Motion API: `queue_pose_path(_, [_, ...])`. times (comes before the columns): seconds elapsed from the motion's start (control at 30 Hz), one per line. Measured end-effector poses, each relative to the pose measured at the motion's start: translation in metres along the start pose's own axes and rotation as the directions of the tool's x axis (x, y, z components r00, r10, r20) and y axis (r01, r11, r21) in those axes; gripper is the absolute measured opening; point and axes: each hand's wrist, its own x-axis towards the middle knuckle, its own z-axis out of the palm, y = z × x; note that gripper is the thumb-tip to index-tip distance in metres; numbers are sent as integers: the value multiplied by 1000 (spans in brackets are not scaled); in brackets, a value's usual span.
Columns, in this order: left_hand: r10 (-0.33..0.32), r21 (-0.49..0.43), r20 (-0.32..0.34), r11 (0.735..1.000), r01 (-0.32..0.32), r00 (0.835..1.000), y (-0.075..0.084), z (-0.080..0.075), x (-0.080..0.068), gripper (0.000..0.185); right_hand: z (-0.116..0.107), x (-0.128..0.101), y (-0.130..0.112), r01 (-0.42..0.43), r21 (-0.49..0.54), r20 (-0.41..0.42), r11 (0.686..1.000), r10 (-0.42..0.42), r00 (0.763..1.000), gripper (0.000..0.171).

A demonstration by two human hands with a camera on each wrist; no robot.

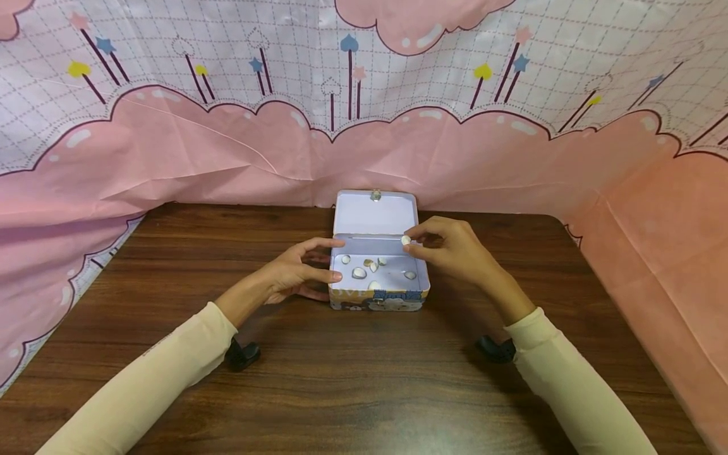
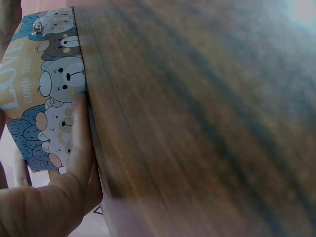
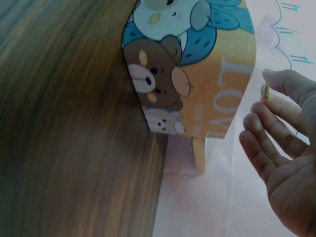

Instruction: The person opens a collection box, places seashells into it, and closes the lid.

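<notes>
At the centre of the head view a small rectangular tin box printed with cartoon bears (image 1: 375, 297) sits open on the dark wood-grain counter (image 1: 364, 379), its pale lid (image 1: 374, 215) tilted back toward the pink cloud-patterned backdrop (image 1: 170, 145). The right hand (image 1: 449, 249) pinches a small whitish shell (image 1: 406, 240) between thumb and fingertip, above the box's right rear corner. Several more small pale shells (image 1: 359, 272) lie scattered on the box floor. The left hand (image 1: 296, 275) is loosely spread, fingers against the box's left wall.

To do this well, I judge the left hand should brace the tin so it cannot slide. The pinch should be light, and the shell lowered close to the floor before parting the fingers, so it does not bounce out.
</notes>
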Motion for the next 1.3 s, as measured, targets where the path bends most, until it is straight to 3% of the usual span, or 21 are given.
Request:
queue_pose_path(0.2, [-9, -6, -7, 1000, 9, 1000, 2, 1, 0, 76, 6, 4, -6, 1, 24, 25, 1000, -2, 1000, 23])
queue_pose_path(0.53, [-9, -5, -9, 1000, 9, 1000, 0, 0, 0, 77, 13, 6, -10, 13, -24, 45, 1000, -12, 999, 29])
queue_pose_path(1.3, [13, 29, 7, 999, -13, 1000, 1, 0, 1, 79, -3, -5, 3, -1, -6, -23, 1000, 1, 1000, 25])
